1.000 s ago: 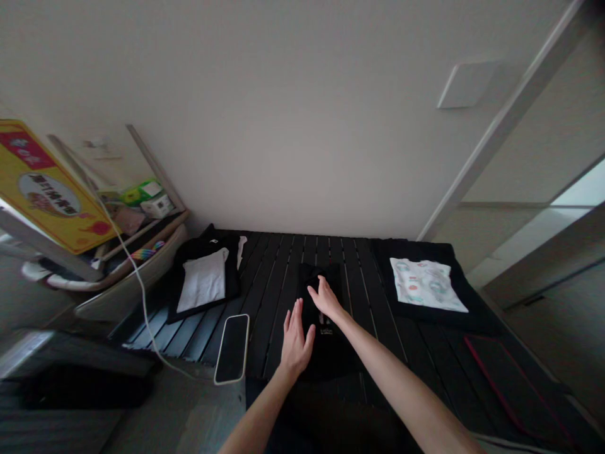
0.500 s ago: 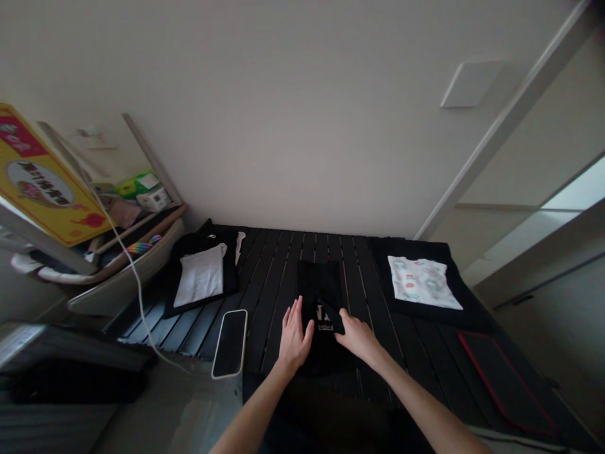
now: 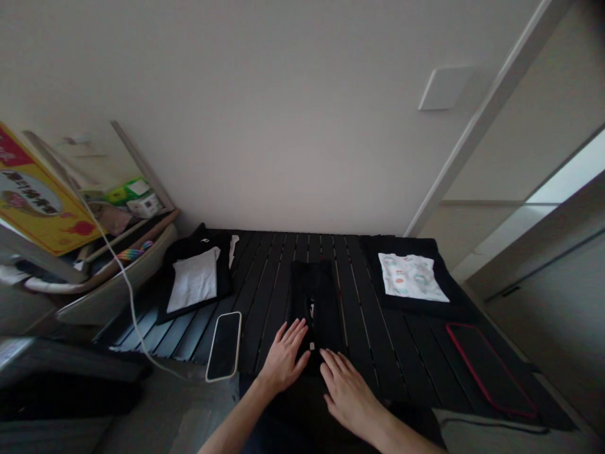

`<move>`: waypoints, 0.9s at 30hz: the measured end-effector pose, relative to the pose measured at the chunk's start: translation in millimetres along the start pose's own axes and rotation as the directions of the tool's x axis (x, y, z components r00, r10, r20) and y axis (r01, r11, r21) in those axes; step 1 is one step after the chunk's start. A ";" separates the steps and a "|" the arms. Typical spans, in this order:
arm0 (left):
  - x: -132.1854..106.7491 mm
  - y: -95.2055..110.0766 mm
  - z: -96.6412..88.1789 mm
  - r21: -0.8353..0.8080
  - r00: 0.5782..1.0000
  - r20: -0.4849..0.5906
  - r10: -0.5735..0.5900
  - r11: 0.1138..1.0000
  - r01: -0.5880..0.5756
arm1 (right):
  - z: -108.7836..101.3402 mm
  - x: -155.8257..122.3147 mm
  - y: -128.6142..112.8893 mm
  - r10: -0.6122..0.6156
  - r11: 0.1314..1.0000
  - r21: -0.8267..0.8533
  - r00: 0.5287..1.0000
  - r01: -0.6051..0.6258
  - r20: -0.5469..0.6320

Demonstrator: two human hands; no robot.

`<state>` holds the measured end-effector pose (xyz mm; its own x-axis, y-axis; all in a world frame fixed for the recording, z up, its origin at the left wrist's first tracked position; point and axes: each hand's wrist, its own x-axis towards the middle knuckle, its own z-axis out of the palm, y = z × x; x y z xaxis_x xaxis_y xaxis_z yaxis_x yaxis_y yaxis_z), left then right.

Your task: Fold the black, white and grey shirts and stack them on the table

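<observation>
A folded black garment lies lengthwise on the black slatted table in front of me. Down its middle runs a fold edge, with small bits of white showing there. My left hand rests flat on the garment's near left side, fingers stretched out. On the near right side, my right hand lies palm down with its fingers extended, touching the cloth. Neither hand grips anything. The garment's nearest end is dark and partly hidden by my hands.
A phone lies left of my hands. Folded grey cloth sits on black cloth at the left, a white patterned cloth on black cloth at the right. A red-edged dark tablet-like slab lies near right. A white cable hangs at left.
My right hand has let go of the garment's edge and moved nearer to me, now flat. The white lettering is now mostly covered by folded cloth. My left hand has shifted slightly closer.
</observation>
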<state>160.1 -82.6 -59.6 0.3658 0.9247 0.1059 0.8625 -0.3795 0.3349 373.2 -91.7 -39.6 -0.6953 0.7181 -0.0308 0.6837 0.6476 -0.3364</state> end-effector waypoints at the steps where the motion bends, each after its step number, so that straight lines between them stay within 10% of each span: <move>1: -9.0 0.7 -4.1 0.022 0.998 0.043 0.037 0.999 -0.038 | 2.9 -4.0 2.5 0.008 1.000 0.008 1.000 -0.008 0.014; 11: -46.2 2.5 -5.5 0.172 0.992 0.093 0.082 0.980 -0.097 | 10.6 -5.5 38.7 -0.082 0.975 -0.206 0.997 0.082 0.008; 19: -62.8 18.7 -1.0 0.124 0.987 -0.035 0.156 0.981 -0.150 | 42.0 -18.0 14.0 -0.114 0.914 -0.403 0.982 0.043 -0.154; 23: -56.2 33.4 -31.7 -0.028 0.984 0.171 0.049 0.999 -0.045 | 4.4 -22.2 4.9 -0.042 0.977 -0.207 0.999 0.045 0.018; 27: -30.0 40.2 -80.7 -0.202 0.866 0.499 0.042 0.977 0.069 | -63.8 -16.7 16.2 -0.060 0.990 0.140 0.932 0.011 0.358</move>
<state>155.6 -123.1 26.3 0.5273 0.7691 -0.3613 0.7973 -0.3009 0.5232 410.0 -76.9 15.5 -0.7685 0.5388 -0.3451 0.6386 0.6131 -0.4651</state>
